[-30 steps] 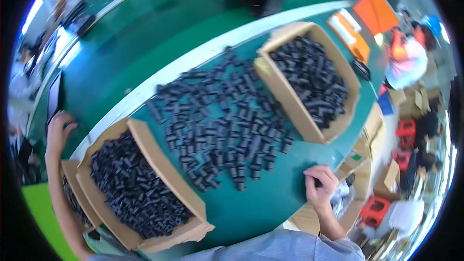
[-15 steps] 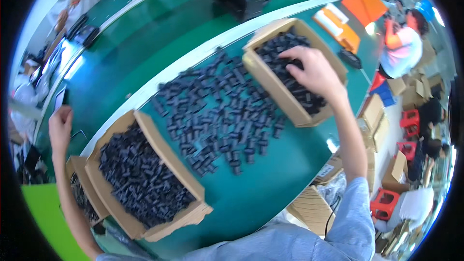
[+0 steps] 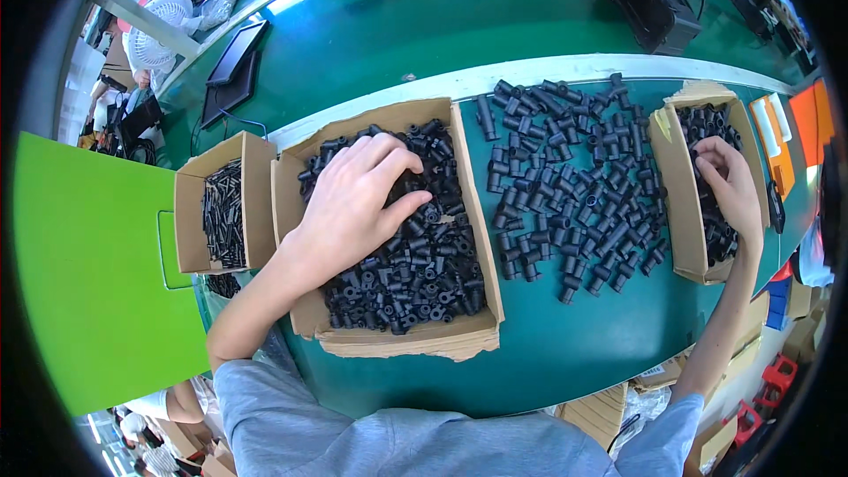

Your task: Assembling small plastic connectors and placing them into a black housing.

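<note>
My left hand [image 3: 353, 199] is over the wide cardboard box [image 3: 477, 230] full of small black T-shaped plastic fittings [image 3: 397, 296]. Its thumb and fingers are bent but apart, with the fingertips down at the fittings. At the right, my right hand [image 3: 733, 190] reaches into a narrower cardboard box [image 3: 685, 212] of black fittings. Thumb and index finger come close together there; whatever may lie between them is hidden. Between the two boxes, a loose spread of larger black T-shaped fittings [image 3: 592, 203] covers part of the green table.
A small cardboard box [image 3: 258, 203] of thin black pieces stands left of the wide box, beside a bright green panel [image 3: 97, 274]. Behind a pale strip [image 3: 565, 66] sits a black case [image 3: 649, 4]. An orange-and-white item [image 3: 773, 137] lies beyond the right box.
My view has swung to the left. My left hand has come from beyond the wide box to over its fittings. The right hand stays in the right box, its fingers drawn closer together.
</note>
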Available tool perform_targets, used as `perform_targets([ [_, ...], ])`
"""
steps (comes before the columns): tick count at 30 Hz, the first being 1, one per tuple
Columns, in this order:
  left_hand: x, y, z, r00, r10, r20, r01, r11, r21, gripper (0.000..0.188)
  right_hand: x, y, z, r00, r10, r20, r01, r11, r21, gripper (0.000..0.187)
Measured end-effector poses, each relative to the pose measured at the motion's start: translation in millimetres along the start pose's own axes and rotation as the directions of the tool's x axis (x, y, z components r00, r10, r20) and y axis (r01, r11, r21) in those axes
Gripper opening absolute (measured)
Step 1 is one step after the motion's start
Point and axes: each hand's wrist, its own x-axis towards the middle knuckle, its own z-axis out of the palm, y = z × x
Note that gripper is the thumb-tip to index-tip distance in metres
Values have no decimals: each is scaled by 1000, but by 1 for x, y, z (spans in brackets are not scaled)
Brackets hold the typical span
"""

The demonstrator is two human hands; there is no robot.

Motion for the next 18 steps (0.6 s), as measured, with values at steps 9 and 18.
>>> perform_targets([
  [9, 1, -8, 11, 989, 145, -34, -140, 982, 125, 24, -33, -98, 27, 889, -192, -416, 176, 981, -78, 24],
  [18, -19, 21, -11, 950, -284, -130, 83, 631, -771, 16, -44, -182, 98, 816, -563, -132, 578, 800, 158, 30],
])
